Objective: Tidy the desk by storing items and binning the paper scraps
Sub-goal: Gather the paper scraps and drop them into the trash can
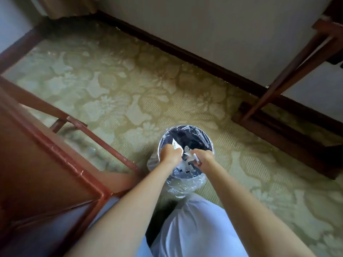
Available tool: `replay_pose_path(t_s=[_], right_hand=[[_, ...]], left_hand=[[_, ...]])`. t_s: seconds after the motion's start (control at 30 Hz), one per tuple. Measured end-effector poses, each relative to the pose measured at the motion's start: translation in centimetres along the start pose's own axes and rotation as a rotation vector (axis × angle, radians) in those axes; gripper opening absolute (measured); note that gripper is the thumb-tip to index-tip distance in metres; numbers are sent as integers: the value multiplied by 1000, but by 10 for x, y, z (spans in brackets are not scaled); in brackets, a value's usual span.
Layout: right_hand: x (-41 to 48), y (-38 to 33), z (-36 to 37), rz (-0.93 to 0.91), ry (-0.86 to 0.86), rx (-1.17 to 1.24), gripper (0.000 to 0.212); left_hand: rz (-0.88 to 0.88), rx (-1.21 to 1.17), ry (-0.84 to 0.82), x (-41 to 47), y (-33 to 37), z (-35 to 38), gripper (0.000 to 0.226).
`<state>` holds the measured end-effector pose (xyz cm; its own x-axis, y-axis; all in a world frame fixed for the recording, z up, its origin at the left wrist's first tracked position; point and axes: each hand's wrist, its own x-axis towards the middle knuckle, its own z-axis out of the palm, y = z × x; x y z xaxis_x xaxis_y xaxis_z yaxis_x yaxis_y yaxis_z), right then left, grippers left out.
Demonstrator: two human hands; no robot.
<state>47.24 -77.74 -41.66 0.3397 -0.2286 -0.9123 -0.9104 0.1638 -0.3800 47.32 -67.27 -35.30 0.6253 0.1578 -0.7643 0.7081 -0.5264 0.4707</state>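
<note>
Head view looks down at a round bin [208, 140] with a clear bag [185, 186], standing on the green carpet [120, 86]. Both hands are over it. Left hand [169, 153] is curled tight. Right hand [203, 157] grips white paper scraps [188, 154]. More scraps lie inside the bin.

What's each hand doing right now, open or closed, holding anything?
Left hand: closed over the bin, gripping paper scraps.
Right hand: closed, fingers around a thin white stick-like item and scraps.
</note>
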Motion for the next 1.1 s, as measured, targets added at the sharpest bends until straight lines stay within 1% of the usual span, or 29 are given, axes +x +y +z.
replay_pose_path(t_s=[0.03, 0.1, 0.17, 0.2, 0.23, 0.3, 0.33, 0.4, 0.47, 0.53, 0.63, 0.73, 0.8, 0.87, 0.97, 1.0, 1.03, 1.1], right_hand=[[6, 0, 2, 36, 10, 16, 14], [16, 1, 5, 89, 27, 44, 9], [30, 7, 5, 120, 42, 69, 25], [35, 10, 5, 132, 40, 81, 27], [38, 11, 5, 151, 33, 94, 25], [40, 15, 7, 190, 20, 125, 9], [42, 15, 8, 207, 18, 134, 6], [42, 15, 9, 225, 7, 207, 7], [42, 15, 8, 243, -19, 290, 14], [38, 13, 10, 245, -23, 294, 16], [28, 8, 11, 226, -47, 257, 18], [20, 4, 9, 216, -66, 181, 20], [13, 2, 5, 187, -46, 124, 25], [5, 0, 2, 155, -48, 50, 23], [-14, -3, -2, 62, -12, -88, 25], [-19, -5, -2, 9, 11, -134, 23], [-27, -8, -3, -58, 33, -185, 20], [-50, -18, -3, -232, 81, -285, 18]], left_hand=[[-36, -22, -19, 5, 1, 4, 32], [-91, -94, -35, 15, 3, 11, 21], [-129, -183, -46, 25, 1, 16, 18], [-145, -217, -47, 30, -1, 18, 20], [-157, -248, -38, 33, -2, 19, 25], [-192, -324, -19, 39, -5, 22, 34], [-211, -361, -16, 41, -5, 22, 35], [-241, -443, -19, 40, -5, 21, 36], [-269, -523, -31, 39, -7, 22, 40], [-281, -580, -26, 36, -7, 20, 41], [-287, -637, -29, 31, -5, 15, 34], [-301, -681, -56, 28, -6, 12, 39], [-303, -685, -54, 19, -4, 9, 39], [-269, -659, -52, 9, -3, 6, 37], [-211, -579, -22, -10, 1, -3, 25], [-187, -536, 5, -18, 4, -8, 21], [-150, -492, 37, -26, 8, -13, 24], [-51, -406, 94, -43, 19, -25, 34]])
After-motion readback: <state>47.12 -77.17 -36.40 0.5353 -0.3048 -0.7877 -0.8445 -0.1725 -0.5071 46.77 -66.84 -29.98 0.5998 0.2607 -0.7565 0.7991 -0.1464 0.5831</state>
